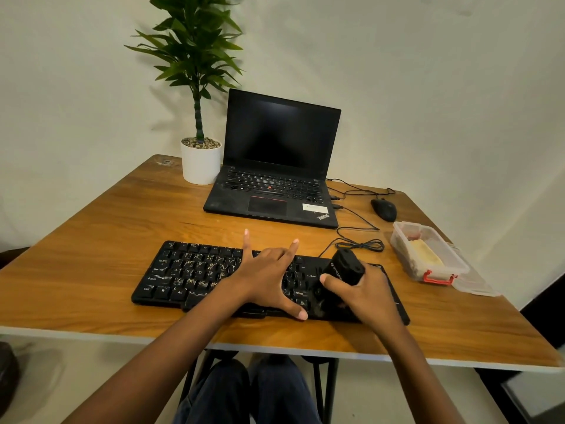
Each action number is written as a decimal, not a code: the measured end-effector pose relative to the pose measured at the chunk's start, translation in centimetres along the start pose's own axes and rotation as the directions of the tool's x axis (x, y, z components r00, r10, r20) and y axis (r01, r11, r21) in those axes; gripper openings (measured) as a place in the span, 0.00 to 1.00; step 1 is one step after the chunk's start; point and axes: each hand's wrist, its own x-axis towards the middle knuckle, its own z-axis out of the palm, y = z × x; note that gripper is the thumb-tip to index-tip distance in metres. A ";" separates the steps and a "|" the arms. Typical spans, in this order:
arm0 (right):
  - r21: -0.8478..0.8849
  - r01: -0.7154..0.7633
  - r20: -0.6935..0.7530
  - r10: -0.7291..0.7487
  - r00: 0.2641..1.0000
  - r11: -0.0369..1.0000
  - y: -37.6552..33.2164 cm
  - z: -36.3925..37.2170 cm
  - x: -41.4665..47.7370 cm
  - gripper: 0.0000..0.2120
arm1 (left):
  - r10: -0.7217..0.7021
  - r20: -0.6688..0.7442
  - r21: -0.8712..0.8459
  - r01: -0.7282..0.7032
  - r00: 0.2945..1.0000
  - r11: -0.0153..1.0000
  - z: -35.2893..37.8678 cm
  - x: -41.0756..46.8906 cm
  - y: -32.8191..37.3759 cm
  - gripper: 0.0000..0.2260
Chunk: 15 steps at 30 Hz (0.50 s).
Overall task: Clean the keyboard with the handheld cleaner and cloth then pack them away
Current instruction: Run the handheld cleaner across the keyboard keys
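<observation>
Black cleaner [345,267], nose down on the keyboard [214,276] at its 3 o'clock end, grasped round the body by the right hand [367,295]. The left hand [269,276] lies released, with fingers straight and spread, pressing flat on the keys just right of centre; we judge that it steadies the board. The keyboard sits at 6 o'clock on the bench [107,240], its cable running off toward the laptop [275,179] at 12 o'clock.

Status, in our judgement: the cleaner pass is in hand and sits at the right end of the board. We cannot tell from the keys how much of it has been covered.

Outstanding: the wipe with the cloth and the packing away. A clear box [428,255] stands open at 3 o'clock, its lid [474,286] lying beside it. A yellow item [426,254] inside may be the cloth, but we cannot confirm this. If so, it has yet to be taken out. Neither tool is packed.
</observation>
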 end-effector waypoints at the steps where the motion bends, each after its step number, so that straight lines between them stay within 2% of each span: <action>1: -0.024 -0.008 0.071 0.010 0.997 1.000 -0.2 -0.2 0.2 0.08 | -0.002 0.004 0.005 0.002 1.000 1.000 -0.1 0.0 0.0 0.58; 2: -0.065 -0.010 0.105 0.017 0.994 0.998 -0.4 -0.3 0.4 0.08 | -0.001 0.010 0.009 0.001 1.000 1.000 -0.1 0.0 0.0 0.58; 6: -0.151 0.037 0.042 -0.031 0.999 0.988 -0.6 0.1 1.0 0.08 | 0.005 0.019 0.005 -0.005 1.000 1.000 -0.2 0.1 0.0 0.58; 9: -0.111 0.026 0.207 -0.002 0.978 0.993 -0.8 -0.5 1.3 0.09 | 0.004 0.023 -0.010 -0.003 1.000 1.000 -0.2 0.1 0.0 0.58; 11: -0.185 0.028 0.173 0.005 0.985 0.982 -0.8 -0.8 1.8 0.09 | 0.004 0.025 -0.013 -0.004 1.000 1.000 -0.3 0.1 0.0 0.58; 13: -0.218 0.077 0.097 -0.057 0.994 0.973 -0.9 -0.3 1.9 0.09 | 0.004 0.027 -0.016 -0.004 1.000 1.000 -0.3 0.1 0.0 0.58; 15: -0.153 0.085 0.156 -0.061 0.986 0.985 -0.8 -0.2 1.8 0.10 | 0.005 0.028 -0.022 -0.004 1.000 1.000 -0.2 0.1 0.0 0.58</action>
